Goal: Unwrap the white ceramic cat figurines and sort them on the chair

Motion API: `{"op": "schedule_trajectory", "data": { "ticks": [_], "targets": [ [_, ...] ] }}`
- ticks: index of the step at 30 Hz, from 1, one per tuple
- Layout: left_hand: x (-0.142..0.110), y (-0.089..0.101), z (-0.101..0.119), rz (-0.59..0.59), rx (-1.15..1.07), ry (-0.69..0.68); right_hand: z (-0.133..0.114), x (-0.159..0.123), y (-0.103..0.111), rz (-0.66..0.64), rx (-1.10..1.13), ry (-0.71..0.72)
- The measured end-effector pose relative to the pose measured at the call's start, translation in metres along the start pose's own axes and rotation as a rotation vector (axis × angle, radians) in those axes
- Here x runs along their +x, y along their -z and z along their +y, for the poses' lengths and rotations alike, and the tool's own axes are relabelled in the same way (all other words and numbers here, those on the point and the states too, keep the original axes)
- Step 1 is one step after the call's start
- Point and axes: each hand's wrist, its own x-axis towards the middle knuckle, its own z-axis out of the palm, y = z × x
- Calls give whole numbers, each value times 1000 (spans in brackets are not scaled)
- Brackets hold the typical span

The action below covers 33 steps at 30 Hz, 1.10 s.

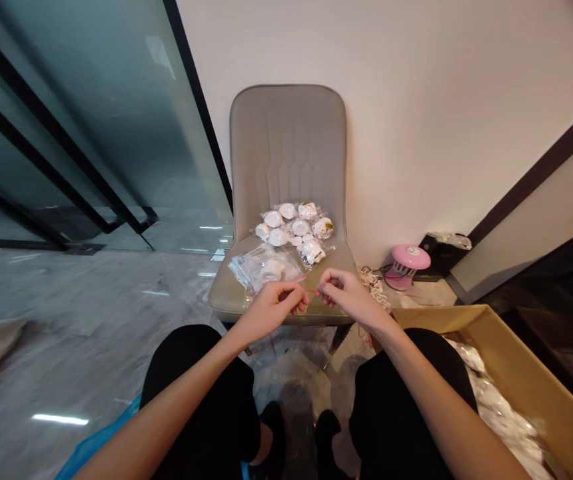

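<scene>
Red thread (312, 291), pinched in the fingers (301, 301) of left hand (271, 312), right hand (349, 298) likewise, just above clear plastic bags (266, 269), beige upholstered chair (286, 147)

Beige upholstered chair (287, 147) stands against white wall (431, 120). Right of chair, on floor: pink round-topped appliance (405, 267), tangled cable (372, 272) just beside it. Black box (444, 257) behind appliance, crumpled plastic on top. Lower right corner: cardboard box (526, 373) holding white bagged items. Left: glass partition (91, 120), black frames, above polished marble floor (86, 300). Blue plastic (99, 447) at bottom edge.
</scene>
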Motion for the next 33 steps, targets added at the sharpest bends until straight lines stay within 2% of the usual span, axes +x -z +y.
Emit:
{"op": "schedule_trajectory", "data": {
  "ticks": [4, 12, 20, 24, 28, 31, 33],
  "targets": [
    [0, 2, 0, 26, 22, 21, -6, -4, 0, -21, 6, 43],
    [3, 7, -1, -23, -140, 75, -17, -9, -1, -60, -132, 176],
    [0, 17, 1, 73, -137, 63, -16, -9, 5, 119, -234, 277],
    [-3, 27, 0, -14, -242, 85, -20, -11, 8, 146, -298, 361],
    [-6, 34, -4, -126, -361, 191, -23, -12, 11, 119, -318, 395],
    [-5, 35, -5, -183, -288, 213, -23, -12, 12, 99, -325, 416],
    [-4, 34, -6, -180, -226, 215, -22, -12, 13, 99, -334, 423]
  ]
}}
